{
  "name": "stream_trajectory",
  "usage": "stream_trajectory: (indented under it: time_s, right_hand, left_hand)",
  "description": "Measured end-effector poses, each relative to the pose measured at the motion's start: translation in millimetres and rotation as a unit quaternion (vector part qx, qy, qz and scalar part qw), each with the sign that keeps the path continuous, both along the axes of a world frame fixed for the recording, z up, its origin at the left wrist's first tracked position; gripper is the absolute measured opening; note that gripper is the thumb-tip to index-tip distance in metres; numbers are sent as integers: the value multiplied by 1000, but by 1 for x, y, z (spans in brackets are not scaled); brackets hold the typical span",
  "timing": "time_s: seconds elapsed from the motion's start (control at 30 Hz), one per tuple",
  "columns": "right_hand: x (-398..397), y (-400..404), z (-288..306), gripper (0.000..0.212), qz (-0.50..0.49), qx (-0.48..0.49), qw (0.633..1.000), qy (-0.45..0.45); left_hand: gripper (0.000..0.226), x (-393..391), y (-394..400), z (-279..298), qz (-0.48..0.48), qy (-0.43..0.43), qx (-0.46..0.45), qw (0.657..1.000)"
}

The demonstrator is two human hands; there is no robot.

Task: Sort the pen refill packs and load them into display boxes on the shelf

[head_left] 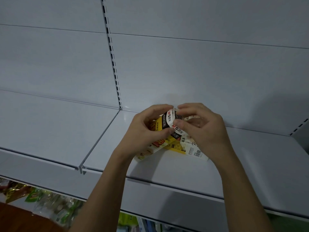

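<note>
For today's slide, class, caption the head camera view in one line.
Both hands, left hand and right hand, pinch pen refill packs above a white shelf.

Dim, bluish light; wide-angle edge bending.

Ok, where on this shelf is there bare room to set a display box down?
The white metal shelf is bare along its front edge below the yellow-and-white refill packs, and right of them toward the slotted upright. The neighbouring shelf panel, left of the divider seam, is also bare. It is crowded only mid-shelf, where the left hand and right hand hold the packs.
</note>
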State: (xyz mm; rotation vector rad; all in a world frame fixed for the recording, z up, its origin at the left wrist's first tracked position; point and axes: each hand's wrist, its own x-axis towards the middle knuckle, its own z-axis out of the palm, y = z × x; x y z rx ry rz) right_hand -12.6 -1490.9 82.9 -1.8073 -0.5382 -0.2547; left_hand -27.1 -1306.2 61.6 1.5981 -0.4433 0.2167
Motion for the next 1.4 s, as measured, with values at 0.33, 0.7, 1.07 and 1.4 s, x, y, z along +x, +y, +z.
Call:
stream_trajectory:
  time_s: [0.33,0.7,1.07,1.4]
  right_hand:
    - [-2,18,-14,69,22,36,995,85]
    - [9,-14,-17,37,-145,129,977,93]
    - [20,-44,-59,45,-223,81,964,124]
    - [-4,-24,-93,32,-260,79,940,206]
  left_hand:
    - [18,18,7,12,240,-37,-252,937]
    - [14,46,-27,-10,336,117,-372,857]
    - [31,49,-28,-42,275,208,10,939]
    - [19,37,-28,-63,277,240,69,928]
